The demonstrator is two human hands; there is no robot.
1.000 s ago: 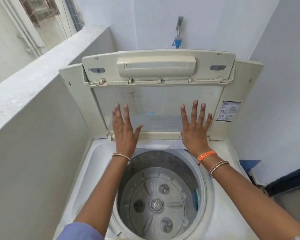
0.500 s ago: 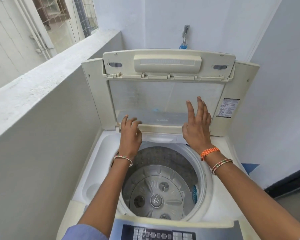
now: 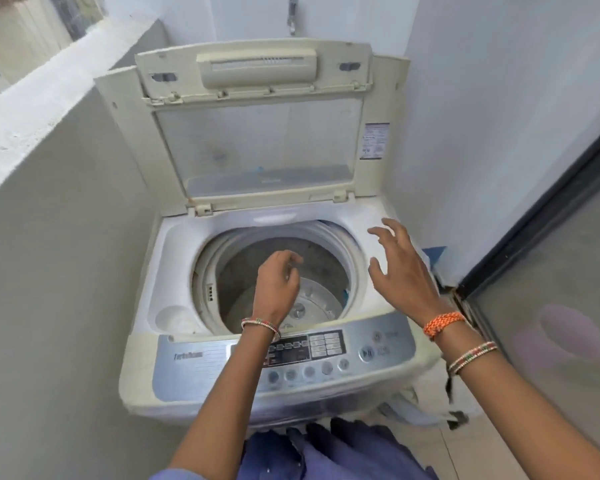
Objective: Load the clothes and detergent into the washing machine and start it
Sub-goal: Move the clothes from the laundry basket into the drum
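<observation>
A cream top-loading washing machine (image 3: 142,358) stands before me with its folding lid (image 3: 257,140) raised upright at the back. The steel drum (image 3: 312,303) shows nothing inside. My left hand (image 3: 278,289) hovers over the drum opening with fingers loosely curled, holding nothing. My right hand (image 3: 402,268) hangs over the right rim of the tub with fingers spread, holding nothing. The grey control panel (image 3: 194,368) with its buttons runs along the front edge. Blue clothes (image 3: 326,452) lie at the bottom edge, in front of the machine. I see no detergent.
A grey parapet wall (image 3: 49,237) closes in the left side. A tap (image 3: 292,15) sticks out of the back wall above the lid. A dark-framed glass door (image 3: 551,271) stands on the right. A white cloth or bag (image 3: 423,400) sits at the machine's right front corner.
Both hands have left the raised lid and drawn back over the tub. The view has pulled back, bringing the control panel and blue clothes into sight.
</observation>
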